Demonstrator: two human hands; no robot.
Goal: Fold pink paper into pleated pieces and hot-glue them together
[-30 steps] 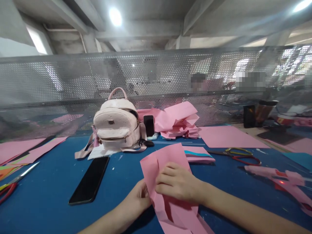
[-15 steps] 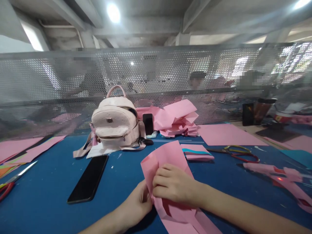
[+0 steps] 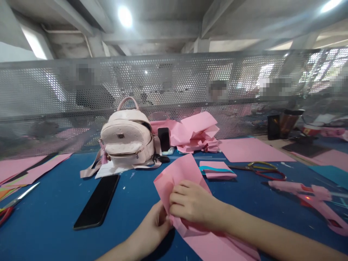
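Note:
A large folded sheet of pink paper [image 3: 187, 165] is between my two hands, above the blue table at the front centre. My left hand [image 3: 152, 226] pinches its left edge between thumb and fingers. Closed over its middle is my right hand [image 3: 191, 203], fingers curled on the creased part; the fingertips are hidden by paper. The lower part of the sheet fans out beneath my right forearm. Just behind it lies a small folded pink paper piece [image 3: 219, 170] with a blue strip across it.
A black phone [image 3: 98, 203] and white backpack [image 3: 127, 136] are at left, scissors [image 3: 23, 195] farther left. At right lie more scissors [image 3: 261, 170] and a pink glue gun [image 3: 307, 194] with its red light on. Crumpled pink paper [image 3: 198, 130] sits before a perforated metal screen [image 3: 168, 83]; people show behind.
The lower part of the pink paper has swung to the right beneath my right forearm. Both hands keep their hold. The view has shifted slightly.

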